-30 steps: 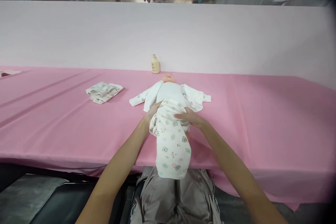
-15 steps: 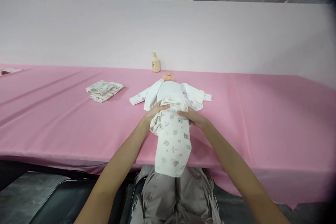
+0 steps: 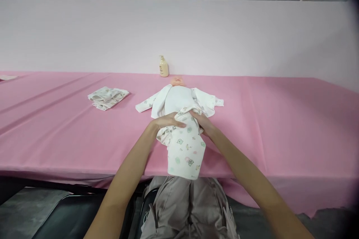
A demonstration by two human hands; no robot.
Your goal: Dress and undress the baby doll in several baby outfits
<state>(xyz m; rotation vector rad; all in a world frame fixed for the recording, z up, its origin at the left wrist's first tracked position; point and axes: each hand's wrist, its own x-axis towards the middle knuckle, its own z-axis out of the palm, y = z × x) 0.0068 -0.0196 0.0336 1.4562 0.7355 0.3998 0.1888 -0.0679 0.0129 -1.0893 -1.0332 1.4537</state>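
A baby doll (image 3: 177,81) lies on its back on the pink-covered table, dressed in a white long-sleeved top (image 3: 181,99) with its sleeves spread out. White printed baby pants (image 3: 186,157) lie across the doll's lower part, one leg hanging toward the table's front edge and the other bunched on the left. My left hand (image 3: 168,120) grips the pants on their left side, thumb on top of the cloth. On the right side of the waist, my right hand (image 3: 202,121) holds the fabric between thumb and fingers. The doll's legs are hidden by the cloth.
Folded printed clothing (image 3: 108,98) rests on the pink cloth (image 3: 56,130) to the left. A cream pump bottle (image 3: 163,66) stands behind the doll against the white partition (image 3: 179,33). Below left is a black chair (image 3: 75,214). The table's front edge runs just above my lap.
My left hand has slid inward and slightly down on the pants, and my right hand has moved up toward the waist. The hanging leg's lower end has risen and swung slightly right.
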